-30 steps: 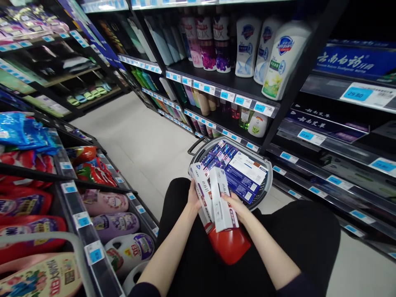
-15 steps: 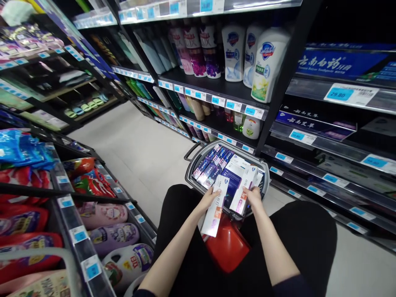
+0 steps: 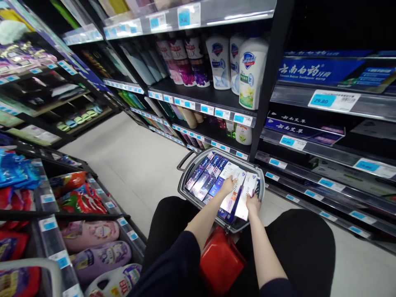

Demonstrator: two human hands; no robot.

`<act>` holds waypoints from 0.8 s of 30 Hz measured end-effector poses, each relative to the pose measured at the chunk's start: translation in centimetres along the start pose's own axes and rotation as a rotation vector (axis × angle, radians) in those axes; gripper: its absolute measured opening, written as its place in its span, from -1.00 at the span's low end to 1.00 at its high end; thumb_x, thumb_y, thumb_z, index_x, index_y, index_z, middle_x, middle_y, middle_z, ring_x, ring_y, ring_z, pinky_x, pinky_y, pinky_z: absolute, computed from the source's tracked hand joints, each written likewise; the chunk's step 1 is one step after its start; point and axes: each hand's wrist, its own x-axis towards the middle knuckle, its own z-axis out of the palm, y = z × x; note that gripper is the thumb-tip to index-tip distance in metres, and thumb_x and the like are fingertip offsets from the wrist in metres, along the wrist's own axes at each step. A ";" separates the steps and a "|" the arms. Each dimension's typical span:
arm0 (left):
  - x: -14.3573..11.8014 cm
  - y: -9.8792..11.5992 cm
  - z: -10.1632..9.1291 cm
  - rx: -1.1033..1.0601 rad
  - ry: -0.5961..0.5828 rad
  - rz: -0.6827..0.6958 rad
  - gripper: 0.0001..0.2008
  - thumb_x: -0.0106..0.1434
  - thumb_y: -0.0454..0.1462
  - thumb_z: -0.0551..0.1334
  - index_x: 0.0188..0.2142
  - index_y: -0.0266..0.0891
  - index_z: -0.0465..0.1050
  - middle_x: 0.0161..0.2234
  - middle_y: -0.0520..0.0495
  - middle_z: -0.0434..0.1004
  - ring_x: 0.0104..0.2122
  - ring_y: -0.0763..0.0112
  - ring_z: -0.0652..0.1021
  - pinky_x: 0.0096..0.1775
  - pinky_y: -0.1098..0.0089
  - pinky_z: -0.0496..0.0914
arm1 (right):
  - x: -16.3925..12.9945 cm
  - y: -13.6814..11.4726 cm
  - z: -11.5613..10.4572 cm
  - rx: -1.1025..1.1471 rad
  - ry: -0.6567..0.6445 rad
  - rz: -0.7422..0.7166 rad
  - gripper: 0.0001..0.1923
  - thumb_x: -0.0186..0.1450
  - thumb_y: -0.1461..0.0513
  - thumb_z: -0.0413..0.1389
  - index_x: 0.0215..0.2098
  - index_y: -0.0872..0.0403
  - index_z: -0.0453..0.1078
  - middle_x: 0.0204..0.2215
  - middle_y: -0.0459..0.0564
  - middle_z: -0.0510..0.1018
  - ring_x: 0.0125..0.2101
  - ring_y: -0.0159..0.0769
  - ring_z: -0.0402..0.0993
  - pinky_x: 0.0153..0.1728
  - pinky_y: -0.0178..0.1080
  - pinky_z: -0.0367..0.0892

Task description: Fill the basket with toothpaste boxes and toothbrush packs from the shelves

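Note:
A grey shopping basket (image 3: pixel 185 183) stands on the floor in front of my knees, packed with blue and purple toothpaste boxes (image 3: pixel 204 177). My left hand (image 3: pixel 228 185) rests on a white toothpaste box (image 3: pixel 230 200) lying in the basket. My right hand (image 3: pixel 253 203) presses on a second white box (image 3: pixel 247 194) beside the first, at the basket's near right side. Both hands lie flat on the boxes, fingers spread over them. A red stool (image 3: pixel 219 264) shows between my legs under the basket's near rim.
Dark shelving to the right carries body-wash bottles (image 3: pixel 252 72) and blue toothpaste cartons (image 3: pixel 324 68) with price tags. A low rack on the left holds detergent pouches (image 3: pixel 95 231) and red bags (image 3: pixel 74 194). A pale floor aisle (image 3: pixel 130 165) runs ahead between them.
Both white boxes went from being held up over my lap, forward and down into the basket. My hands now lie on them inside it. The view tilted slightly up and right.

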 end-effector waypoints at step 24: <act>-2.4 3.6 1.7 0.451 0.018 -0.022 -0.47 0.30 -0.05 -0.01 0.11 -0.39 0.17 0.03 -0.44 0.32 0.02 -0.06 0.39 -0.03 0.12 0.27 | -0.7 -1.3 -0.7 -0.159 0.011 0.053 -0.52 0.34 0.11 -0.22 0.12 0.23 0.10 0.03 0.40 0.32 -0.01 0.01 0.37 -0.14 -0.12 0.25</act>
